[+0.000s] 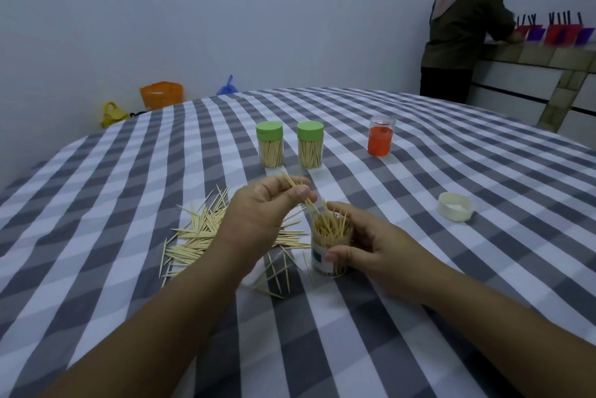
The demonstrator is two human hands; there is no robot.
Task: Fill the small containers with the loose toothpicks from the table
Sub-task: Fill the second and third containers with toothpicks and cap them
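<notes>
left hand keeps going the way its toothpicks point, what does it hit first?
Most likely the toothpicks already standing in the open container that the right hand steadies. The left hand angles its pinched toothpicks down-right at that mouth, tips about at the rim; exact depth is unclear.

Open checked cloth [371,333] in front of both forearms: free passage. Loose toothpicks [200,230] spread left of the left hand [258,217], some under it. Open container [330,242] (sticks project above rim) blocks the centre, with the right hand [377,246] around it. Two green-lidded jars [290,144] stand behind; orange jar [381,136] and white lid [456,206] well apart, clear lanes between.
</notes>
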